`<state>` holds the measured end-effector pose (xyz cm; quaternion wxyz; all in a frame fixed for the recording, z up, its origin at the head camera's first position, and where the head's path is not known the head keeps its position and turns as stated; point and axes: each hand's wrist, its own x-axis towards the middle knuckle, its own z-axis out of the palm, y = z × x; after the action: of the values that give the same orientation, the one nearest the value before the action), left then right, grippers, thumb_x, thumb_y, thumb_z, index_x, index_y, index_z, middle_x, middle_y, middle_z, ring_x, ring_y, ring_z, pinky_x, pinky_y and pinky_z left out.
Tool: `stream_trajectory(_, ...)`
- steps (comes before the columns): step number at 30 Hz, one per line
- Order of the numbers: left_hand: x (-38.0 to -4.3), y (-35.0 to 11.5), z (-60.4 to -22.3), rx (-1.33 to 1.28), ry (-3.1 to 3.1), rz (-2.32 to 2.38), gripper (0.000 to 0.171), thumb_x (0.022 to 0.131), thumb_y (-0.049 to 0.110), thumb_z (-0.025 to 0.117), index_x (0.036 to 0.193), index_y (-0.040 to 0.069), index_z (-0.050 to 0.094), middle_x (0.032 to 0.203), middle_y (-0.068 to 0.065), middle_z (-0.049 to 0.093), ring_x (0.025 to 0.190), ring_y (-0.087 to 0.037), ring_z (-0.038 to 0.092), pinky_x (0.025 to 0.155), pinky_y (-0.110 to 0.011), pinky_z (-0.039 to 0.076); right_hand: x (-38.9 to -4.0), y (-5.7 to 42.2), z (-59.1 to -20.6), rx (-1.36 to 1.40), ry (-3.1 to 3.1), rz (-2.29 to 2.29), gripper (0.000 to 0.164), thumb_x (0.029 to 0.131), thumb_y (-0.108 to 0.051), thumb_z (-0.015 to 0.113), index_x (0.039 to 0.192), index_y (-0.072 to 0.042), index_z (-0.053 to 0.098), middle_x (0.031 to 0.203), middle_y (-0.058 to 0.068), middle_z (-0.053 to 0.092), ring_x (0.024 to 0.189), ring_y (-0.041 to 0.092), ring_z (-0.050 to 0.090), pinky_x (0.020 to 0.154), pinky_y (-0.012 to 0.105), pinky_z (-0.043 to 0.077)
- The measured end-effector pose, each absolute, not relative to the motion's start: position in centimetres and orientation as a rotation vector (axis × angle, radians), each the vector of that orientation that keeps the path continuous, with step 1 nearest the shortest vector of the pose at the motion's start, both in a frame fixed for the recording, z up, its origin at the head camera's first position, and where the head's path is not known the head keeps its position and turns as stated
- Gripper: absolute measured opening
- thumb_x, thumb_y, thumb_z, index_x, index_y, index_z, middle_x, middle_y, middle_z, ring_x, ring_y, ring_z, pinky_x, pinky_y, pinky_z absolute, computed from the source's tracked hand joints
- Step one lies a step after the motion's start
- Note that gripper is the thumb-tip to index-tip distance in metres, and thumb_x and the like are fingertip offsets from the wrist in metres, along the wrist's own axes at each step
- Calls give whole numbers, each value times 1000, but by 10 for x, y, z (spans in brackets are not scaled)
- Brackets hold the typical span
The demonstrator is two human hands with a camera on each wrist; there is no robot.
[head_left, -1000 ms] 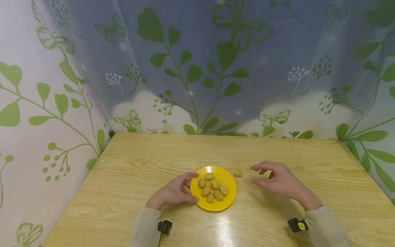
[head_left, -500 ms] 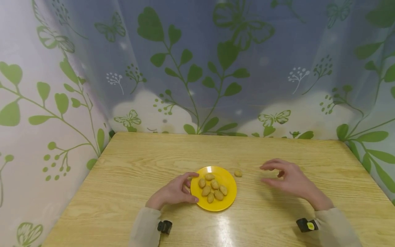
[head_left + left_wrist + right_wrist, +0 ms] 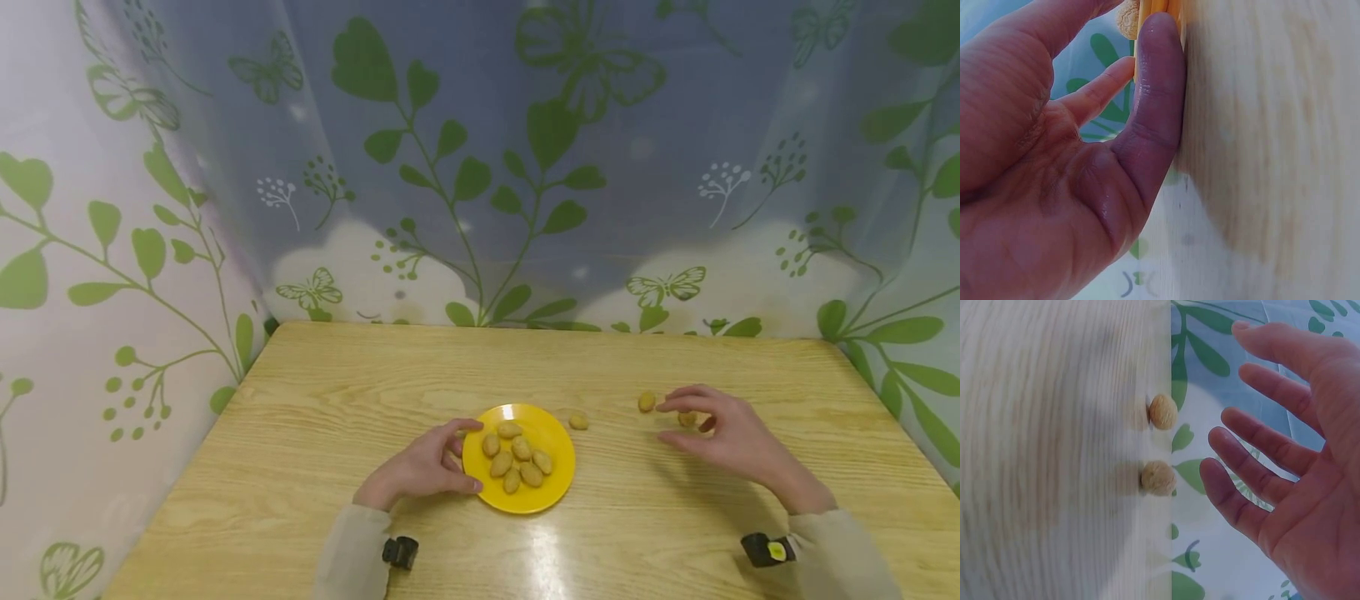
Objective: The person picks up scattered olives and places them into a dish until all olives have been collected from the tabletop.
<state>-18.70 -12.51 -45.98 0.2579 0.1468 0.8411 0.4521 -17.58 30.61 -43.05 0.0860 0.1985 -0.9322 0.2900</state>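
A yellow plate [image 3: 555, 492] stands mid-table with several small tan oval nut-like pieces [image 3: 521, 448] on it, their skin wrinkled. My left hand [image 3: 416, 467] holds its left rim, thumb at the near side and index finger at the far side; in the left wrist view a finger [image 3: 1157, 81] lies along the plate's edge, low by the tabletop. My right hand [image 3: 723, 433] hovers over the table to the right, holding nothing, thumb and fingers apart. Two more pieces, one farther left [image 3: 647, 402] and one partly behind my fingers [image 3: 686, 419], lie beside it.
One loose piece [image 3: 578, 422] lies just right of the plate. The wooden table [image 3: 360, 367] ends at a curtain [image 3: 480, 150] with leaf and butterfly prints. Another printed curtain [image 3: 135, 250] hangs along the left side.
My right hand has moved to the right, away from the plate, and two pieces on the table have come into sight by its fingers. My left hand and the plate have stayed put.
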Motion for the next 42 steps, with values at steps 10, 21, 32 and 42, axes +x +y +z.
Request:
stream_trajectory(10, -184, -125, -459, 400, 2285, 1238, 80, 82, 20, 87, 151, 18, 45, 112, -11, 56, 85, -14, 68, 78, -29, 54, -178, 322, -442, 576, -2742, 877, 31, 83, -21, 86, 111, -14, 77, 121, 13, 70, 98, -5, 60, 65, 23, 53)
stream_trajectory(21, -184, -125, -460, 399, 2286, 1236, 80, 82, 20, 87, 151, 18, 46, 112, -10, 57, 86, -14, 68, 78, -29, 54, -182, 335, -450, 525, -2759, 843, 27, 82, -19, 86, 107, -13, 79, 117, 13, 71, 94, 16, 69, 63, 21, 55)
stream_trajectory(32, -186, -125, -460, 399, 2279, 1233, 79, 83, 21, 86, 151, 18, 45, 112, -10, 57, 83, -13, 69, 77, -28, 54, -190, 346, -459, 501, -2785, 813, 25, 84, -22, 85, 107, -16, 78, 112, 9, 72, 92, 7, 65, 64, 22, 54)
stream_trajectory(42, -186, -126, -459, 409, 2275, 1243, 80, 84, 20, 86, 152, 16, 44, 111, -9, 59, 83, -14, 69, 77, -28, 54, -199, 351, -461, 524, -2829, 796, 28, 83, -21, 86, 109, -16, 78, 114, 12, 73, 90, 16, 69, 67, 25, 55)
